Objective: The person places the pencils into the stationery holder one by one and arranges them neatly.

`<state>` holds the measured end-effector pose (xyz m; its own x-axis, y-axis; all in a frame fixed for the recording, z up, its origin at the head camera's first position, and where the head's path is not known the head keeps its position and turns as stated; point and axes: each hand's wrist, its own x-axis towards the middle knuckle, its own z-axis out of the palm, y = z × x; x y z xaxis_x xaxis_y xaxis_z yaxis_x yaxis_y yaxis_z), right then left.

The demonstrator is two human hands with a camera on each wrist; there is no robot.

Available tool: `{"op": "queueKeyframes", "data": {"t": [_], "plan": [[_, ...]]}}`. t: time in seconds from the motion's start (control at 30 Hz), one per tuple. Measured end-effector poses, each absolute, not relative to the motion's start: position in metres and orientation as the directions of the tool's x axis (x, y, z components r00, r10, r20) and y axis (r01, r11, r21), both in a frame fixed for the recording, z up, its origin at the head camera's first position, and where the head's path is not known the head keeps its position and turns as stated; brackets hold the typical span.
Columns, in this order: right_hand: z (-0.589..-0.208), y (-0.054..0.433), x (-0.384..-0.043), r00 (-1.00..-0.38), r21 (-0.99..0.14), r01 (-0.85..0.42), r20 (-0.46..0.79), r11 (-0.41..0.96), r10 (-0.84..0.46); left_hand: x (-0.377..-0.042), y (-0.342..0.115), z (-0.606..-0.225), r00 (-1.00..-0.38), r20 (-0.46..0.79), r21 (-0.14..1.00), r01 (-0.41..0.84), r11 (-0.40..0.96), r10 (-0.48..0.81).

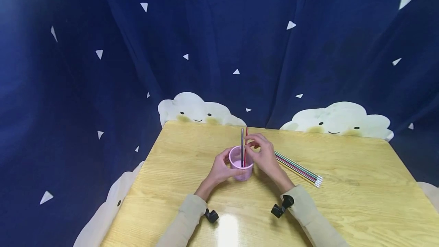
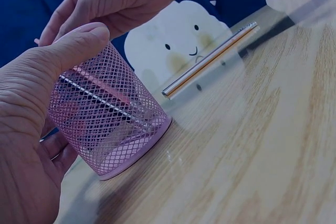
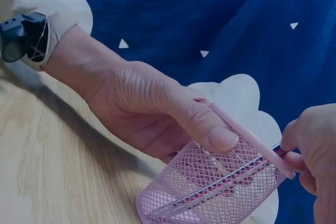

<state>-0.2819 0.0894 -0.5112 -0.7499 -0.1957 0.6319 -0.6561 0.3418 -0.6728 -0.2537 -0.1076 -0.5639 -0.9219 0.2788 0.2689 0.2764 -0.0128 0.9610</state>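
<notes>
A pink mesh pencil cup [image 1: 243,175] stands on the table, and my left hand [image 1: 219,168] grips its side with the thumb near the rim. Inside the cup [image 2: 113,114] a dark striped pencil [image 1: 242,140] and a red pencil [image 1: 247,131] stand upright, close together. Just above the rim, my right hand [image 1: 264,156] pinches the red pencil between thumb and fingers. Through the mesh in the right wrist view, both pencils slant down to the base of the cup [image 3: 205,182]. The right fingertips are partly hidden in the left wrist view.
Several striped pencils [image 1: 300,168] lie side by side on the wooden table [image 1: 356,186], right of the cup and beside the right forearm. A dark blue curtain [image 1: 212,48] with clouds and triangles hangs behind the table.
</notes>
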Motion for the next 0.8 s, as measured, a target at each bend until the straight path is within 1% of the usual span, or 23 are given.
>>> {"op": "queueKeyframes", "data": {"t": [0.2,0.33,0.47,0.8], "plan": [[-0.510,0.089,-0.282,-0.752,-0.668,-0.655,0.625,0.353,-0.211,-0.247,-0.109,-0.543,-0.912,0.269,0.962,0.269,-0.044,0.311],[-0.513,0.088,-0.283,-0.742,-0.649,-0.663,0.633,0.373,-0.220,-0.239,-0.109,-0.531,-0.908,0.281,0.958,0.286,-0.030,0.311],[-0.514,0.087,-0.284,-0.734,-0.626,-0.668,0.642,0.403,-0.221,-0.238,-0.109,-0.530,-0.909,0.283,0.955,0.295,-0.006,0.305],[-0.514,0.084,-0.284,-0.757,-0.632,-0.638,0.620,0.439,-0.208,-0.241,-0.110,-0.534,-0.909,0.281,0.957,0.287,-0.027,0.308]]}}
